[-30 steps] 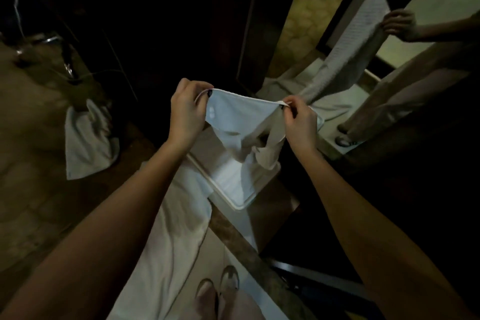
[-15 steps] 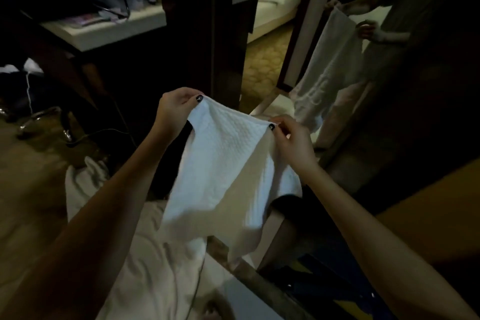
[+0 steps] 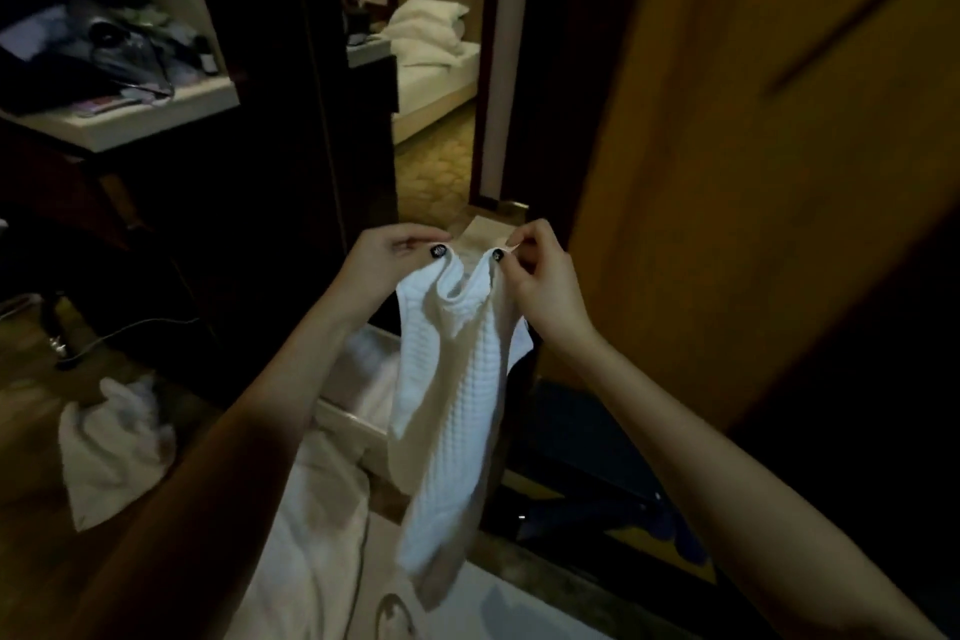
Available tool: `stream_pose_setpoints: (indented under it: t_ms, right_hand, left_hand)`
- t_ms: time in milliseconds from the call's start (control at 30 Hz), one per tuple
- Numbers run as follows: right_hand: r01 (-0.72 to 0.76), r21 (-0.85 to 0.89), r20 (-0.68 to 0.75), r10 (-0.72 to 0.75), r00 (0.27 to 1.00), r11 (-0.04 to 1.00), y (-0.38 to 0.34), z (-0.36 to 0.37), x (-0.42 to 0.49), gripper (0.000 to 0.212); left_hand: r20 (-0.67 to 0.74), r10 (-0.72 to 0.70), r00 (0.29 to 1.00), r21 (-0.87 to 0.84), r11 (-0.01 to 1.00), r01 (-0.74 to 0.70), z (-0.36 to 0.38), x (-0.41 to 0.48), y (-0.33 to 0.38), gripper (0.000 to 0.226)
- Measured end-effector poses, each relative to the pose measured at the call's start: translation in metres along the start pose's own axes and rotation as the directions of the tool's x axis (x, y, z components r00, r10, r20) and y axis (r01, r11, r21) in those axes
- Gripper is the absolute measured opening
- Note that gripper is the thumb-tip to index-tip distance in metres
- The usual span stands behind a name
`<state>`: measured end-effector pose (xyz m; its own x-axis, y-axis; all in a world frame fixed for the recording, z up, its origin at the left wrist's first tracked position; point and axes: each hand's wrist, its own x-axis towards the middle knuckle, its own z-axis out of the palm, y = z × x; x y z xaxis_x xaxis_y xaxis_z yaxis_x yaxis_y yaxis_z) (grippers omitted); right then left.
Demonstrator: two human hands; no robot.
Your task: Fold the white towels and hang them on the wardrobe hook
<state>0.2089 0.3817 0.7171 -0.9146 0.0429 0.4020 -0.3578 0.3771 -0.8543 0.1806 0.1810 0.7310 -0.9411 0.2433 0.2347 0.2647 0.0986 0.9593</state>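
Now, left hand (image 3: 387, 255): I'm pinching the white towel (image 3: 457, 405) by a top corner.
right hand (image 3: 540, 281): I'm pinching the corner just beside it.

Matt, waffle-textured cloth towel (image 3: 457, 411); smooth wooden door (image 3: 753, 146).

Head view, dim room.
- Left hand (image 3: 395, 257): just above centre, pinching one top corner of the waffle towel; dark nail polish.
- Right hand (image 3: 540, 286): just beside it toward 3 o'clock, pinching the other top corner.
- Waffle towel (image 3: 457, 405): white, corners drawn close together, top edge sagging between them, body hanging in a narrow drape toward 6 o'clock.
- Crumpled towel (image 3: 111, 447): white, on the floor at 8 o'clock, well apart.
- White cloth (image 3: 311, 535): spread low at 7 o'clock, under the left forearm.
- Bed (image 3: 436, 73) with pillows (image 3: 426, 23): 12 o'clock, through a doorway.
- Cluttered shelf (image 3: 130, 125): 10 o'clock.
- Wooden panel (image 3: 753, 146): 2 o'clock.
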Motion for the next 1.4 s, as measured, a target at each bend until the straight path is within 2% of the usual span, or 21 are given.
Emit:
stream_pose_setpoints:
  t_ms: [133,267,367,500,600,667,767,800,933,1000,1067,1100,1133,1200,1300,1400]
  right_hand:
    - [-0.015,-0.006,-0.002,0.015,1.000,1.000,-0.019,-0.053,-0.035,0.021]
    - [-0.024,-0.001,0.027,0.024,0.999,1.000,-0.031,-0.101,-0.058,0.020]
    - [-0.018,-0.022,0.056,0.019,0.998,1.000,-0.035,-0.128,-0.071,0.023]
    - [-0.023,-0.065,0.009,0.024,1.000,0.998,-0.037,-0.157,-0.090,0.030]
    - [-0.079,-0.045,-0.130,0.073,0.989,0.996,-0.035,-0.181,-0.108,0.025]
    - [-0.131,-0.115,-0.173,0.110,0.979,0.985,-0.033,-0.198,-0.127,0.023]
    - [-0.255,-0.285,-0.173,0.212,0.962,0.924,-0.024,-0.220,-0.158,0.047]
    - [-0.295,-0.340,-0.187,0.243,0.952,0.893,-0.021,-0.226,-0.167,0.049]
    - [-0.415,-0.428,-0.275,0.322,0.906,0.803,-0.010,-0.242,-0.196,0.017]
    - [-0.435,-0.458,-0.370,0.279,0.886,0.775,-0.005,-0.246,-0.207,0.017]
    - [-0.427,-0.501,-0.441,0.202,0.875,0.753,-0.006,-0.251,-0.216,0.009]
    - [-0.409,-0.516,-0.449,0.169,0.877,0.752,-0.009,-0.253,-0.218,0.016]
    - [-0.380,-0.516,-0.432,0.150,0.889,0.768,-0.011,-0.256,-0.219,0.027]
    - [-0.324,-0.440,-0.389,0.147,0.909,0.837,-0.019,-0.258,-0.219,0.038]
    - [-0.288,-0.283,-0.384,0.167,0.908,0.915,-0.027,-0.254,-0.208,0.035]
    - [-0.248,-0.179,-0.403,0.159,0.901,0.952,-0.035,-0.244,-0.189,0.033]
  left_hand:
    - [0.215,-0.051,0.975,0.024,0.999,0.047,0.060,-0.016,0.025,0.025]
    - [0.363,-0.054,0.930,0.033,0.998,0.045,0.104,-0.025,0.048,0.029]
    - [0.433,-0.046,0.900,0.037,0.999,0.033,0.128,-0.025,0.063,0.022]
    - [0.418,0.006,0.909,0.089,0.995,-0.048,0.160,-0.022,0.071,0.011]
    - [0.331,0.069,0.941,-0.019,0.998,-0.067,0.188,-0.029,0.071,0.009]
    - [0.293,0.099,0.951,-0.073,0.994,-0.081,0.204,-0.030,0.074,0.011]
    - [0.299,0.127,0.946,-0.124,0.988,-0.094,0.221,-0.027,0.084,0.011]
    - [0.292,0.137,0.946,-0.145,0.985,-0.098,0.225,-0.025,0.088,0.010]
    - [0.222,0.134,0.966,-0.226,0.971,-0.083,0.231,-0.014,0.098,0.010]
    - [0.224,0.122,0.967,-0.247,0.967,-0.065,0.234,-0.008,0.099,0.005]
    - [0.246,0.120,0.962,-0.226,0.972,-0.063,0.240,-0.004,0.097,0.008]
    - [0.263,0.106,0.959,-0.209,0.977,-0.051,0.242,-0.003,0.093,0.007]
    - [0.279,0.088,0.956,-0.200,0.979,-0.031,0.243,-0.001,0.089,0.005]
    - [0.286,0.028,0.958,-0.214,0.976,0.035,0.241,0.002,0.077,0.020]
    - [0.305,-0.039,0.952,-0.298,0.945,0.134,0.236,0.001,0.065,0.024]
    - [0.329,0.012,0.944,-0.316,0.944,0.098,0.235,-0.001,0.065,0.022]
